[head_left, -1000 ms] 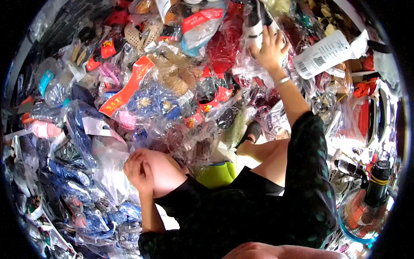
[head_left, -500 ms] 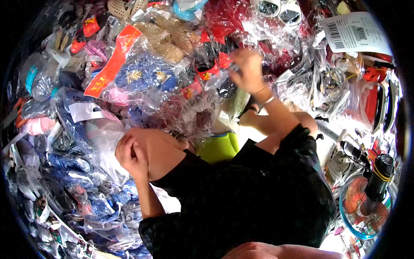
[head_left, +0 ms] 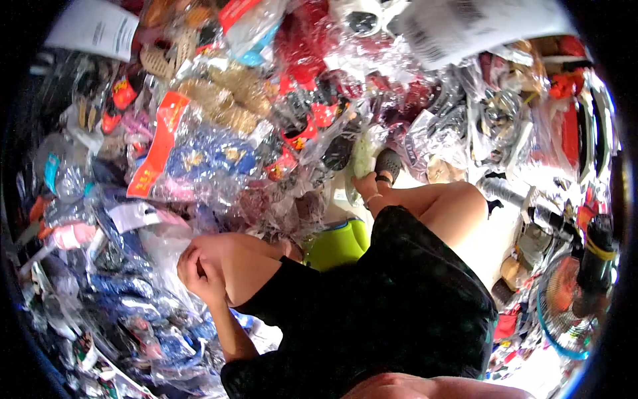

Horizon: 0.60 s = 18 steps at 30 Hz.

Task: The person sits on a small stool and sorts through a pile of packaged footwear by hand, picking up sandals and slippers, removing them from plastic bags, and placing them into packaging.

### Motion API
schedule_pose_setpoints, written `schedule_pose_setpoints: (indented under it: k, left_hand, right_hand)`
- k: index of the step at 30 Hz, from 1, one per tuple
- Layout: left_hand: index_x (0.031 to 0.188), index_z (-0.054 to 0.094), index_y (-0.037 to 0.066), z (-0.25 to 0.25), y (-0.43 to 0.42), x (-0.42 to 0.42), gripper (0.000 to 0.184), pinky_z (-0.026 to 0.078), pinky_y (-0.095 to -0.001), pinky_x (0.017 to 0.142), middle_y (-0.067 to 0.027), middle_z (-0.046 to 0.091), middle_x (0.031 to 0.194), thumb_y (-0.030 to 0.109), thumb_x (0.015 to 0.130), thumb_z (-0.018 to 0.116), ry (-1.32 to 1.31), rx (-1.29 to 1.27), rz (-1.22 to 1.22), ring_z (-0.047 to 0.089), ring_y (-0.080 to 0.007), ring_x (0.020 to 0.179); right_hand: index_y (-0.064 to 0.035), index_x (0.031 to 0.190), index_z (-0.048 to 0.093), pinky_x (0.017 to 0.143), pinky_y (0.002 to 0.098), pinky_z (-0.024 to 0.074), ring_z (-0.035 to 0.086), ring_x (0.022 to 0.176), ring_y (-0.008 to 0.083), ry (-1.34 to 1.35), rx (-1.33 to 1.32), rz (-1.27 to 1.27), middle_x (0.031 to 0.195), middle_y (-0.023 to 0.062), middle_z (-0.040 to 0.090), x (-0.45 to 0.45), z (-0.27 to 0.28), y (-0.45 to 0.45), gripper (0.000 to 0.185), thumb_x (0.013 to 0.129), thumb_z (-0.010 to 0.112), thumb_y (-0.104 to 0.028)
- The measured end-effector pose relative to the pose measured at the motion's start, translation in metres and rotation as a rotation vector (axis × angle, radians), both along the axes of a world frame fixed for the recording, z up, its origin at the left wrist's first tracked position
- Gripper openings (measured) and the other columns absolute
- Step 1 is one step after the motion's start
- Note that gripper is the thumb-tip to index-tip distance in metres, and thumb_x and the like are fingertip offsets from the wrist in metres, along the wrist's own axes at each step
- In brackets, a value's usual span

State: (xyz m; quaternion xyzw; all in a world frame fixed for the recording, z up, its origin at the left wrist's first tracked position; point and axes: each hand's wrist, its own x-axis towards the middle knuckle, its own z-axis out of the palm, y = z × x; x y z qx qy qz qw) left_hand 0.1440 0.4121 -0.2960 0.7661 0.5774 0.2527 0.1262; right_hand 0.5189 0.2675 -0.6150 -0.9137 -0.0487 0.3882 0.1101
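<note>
1. The big pile of plastic-wrapped shoes [head_left: 259,199] spreads around the person. The wraps look slippery, so gentle moves should keep things from sliding.
2. Blue slippers [head_left: 212,154] with gold spots lie in clear plastic, well apart from the right hand. They are best left alone.
3. A lime-green thing [head_left: 335,245], maybe a stool, shows between the legs.
4. The left hand [head_left: 201,271] rests on the bent knee [head_left: 229,259]. Its fingers curl loosely, and I see nothing in them. It could help steady loose plastic.
5. The pale green wrapped bundle [head_left: 366,151] lies just beside the grey clog [head_left: 388,165] on the foot.
6. The right hand [head_left: 364,187] is at the bundle's near end. I cannot tell if its fingers pinch or only touch. Holding the bundle itself, not just loose wrap, seems safest.
</note>
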Motion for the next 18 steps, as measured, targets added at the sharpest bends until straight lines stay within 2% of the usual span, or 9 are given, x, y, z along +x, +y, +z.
schedule_pose_setpoints:
  k: [4,5,6,7,8,9,11,15,18]
  left_hand:
    - [0.089,0.062,0.002,-0.011,0.005,0.008,0.014,0.040,-0.0403,0.086,-0.0145,0.061,0.098,0.006,0.076,0.055,-0.028,0.010,-0.005,0.054,-0.0316,0.092]
    - [0.088,0.062,0.002,-0.014,0.006,0.009,0.014,0.040,-0.0404,0.085,-0.0143,0.061,0.097,0.006,0.076,0.055,-0.046,0.003,-0.032,0.054,-0.0318,0.092]
    - [0.087,0.062,0.002,-0.016,0.008,0.012,0.013,0.040,-0.0404,0.085,-0.0141,0.061,0.097,0.007,0.076,0.056,-0.061,-0.005,-0.054,0.054,-0.0319,0.092]
    - [0.085,0.061,0.002,-0.017,0.009,0.017,0.012,0.041,-0.0412,0.083,-0.0141,0.061,0.096,0.007,0.076,0.056,-0.076,-0.013,-0.060,0.055,-0.0321,0.091]
    - [0.085,0.061,0.002,-0.019,0.011,0.020,0.012,0.041,-0.0412,0.083,-0.0141,0.061,0.096,0.007,0.076,0.056,-0.079,-0.001,-0.076,0.055,-0.0321,0.091]
    - [0.085,0.061,0.003,-0.021,0.012,0.025,0.012,0.041,-0.0415,0.082,-0.0139,0.061,0.095,0.007,0.075,0.056,-0.076,0.008,-0.103,0.055,-0.0319,0.090]
    - [0.084,0.061,0.003,-0.022,0.016,0.034,0.011,0.042,-0.0420,0.081,-0.0134,0.062,0.091,0.006,0.075,0.056,-0.046,0.037,-0.169,0.056,-0.0314,0.087]
    - [0.082,0.061,0.004,-0.023,0.017,0.050,0.010,0.043,-0.0410,0.079,-0.0122,0.062,0.088,0.006,0.074,0.056,0.009,0.018,-0.188,0.056,-0.0310,0.084]
    - [0.082,0.061,0.003,-0.019,0.018,0.059,0.010,0.043,-0.0409,0.079,-0.0118,0.062,0.087,0.006,0.073,0.056,0.027,0.060,-0.202,0.057,-0.0310,0.084]
  right_hand:
    - [0.0105,0.114,0.045,0.079,0.0410,0.0459,0.058,0.094,0.0342,0.111,0.059,0.303,0.103,0.0245,0.058,0.066,0.036,-0.018,0.075,0.061,0.070,-0.037]
    - [0.0081,0.105,0.056,0.071,0.0381,0.0490,0.062,0.080,0.0303,0.254,0.073,0.291,0.092,0.0197,0.063,0.077,0.123,0.004,0.061,0.063,0.068,-0.035]
    - [0.0050,0.099,0.061,0.066,0.0367,0.0501,0.062,0.073,0.0257,0.375,0.430,0.250,0.085,0.0176,0.064,0.094,0.143,-0.001,0.050,0.066,0.066,-0.033]
    - [0.0046,0.101,0.060,0.066,0.0375,0.0505,0.062,0.072,0.0257,0.344,0.158,0.313,0.083,0.0168,0.064,0.121,0.167,-0.002,0.049,0.069,0.063,-0.032]
    - [0.0044,0.100,0.061,0.073,0.0362,0.0499,0.061,0.080,0.0253,0.396,0.316,0.202,0.092,0.0168,0.063,0.144,0.176,-0.018,0.047,0.071,0.063,-0.033]
    - [0.0049,0.108,0.056,0.079,0.0356,0.0479,0.059,0.090,0.0247,0.475,0.553,0.134,0.102,0.0170,0.059,0.140,0.267,-0.012,0.051,0.074,0.062,-0.033]
    - [0.0053,0.130,0.034,0.089,0.0322,0.0426,0.054,0.101,0.0222,0.389,0.647,0.181,0.111,0.0176,0.056,0.161,0.336,-0.016,0.069,0.079,0.060,-0.032]
    - [0.0036,0.134,0.026,0.079,0.0284,0.0499,0.060,0.094,0.0213,0.119,1.051,-0.104,0.110,0.0170,0.056,0.208,0.406,-0.012,0.070,0.079,0.063,-0.019]
    - [0.0051,0.121,0.040,0.075,0.0281,0.0520,0.062,0.088,0.0181,0.199,1.155,-0.196,0.104,0.0131,0.059,0.250,0.438,0.021,0.056,0.080,0.063,-0.024]
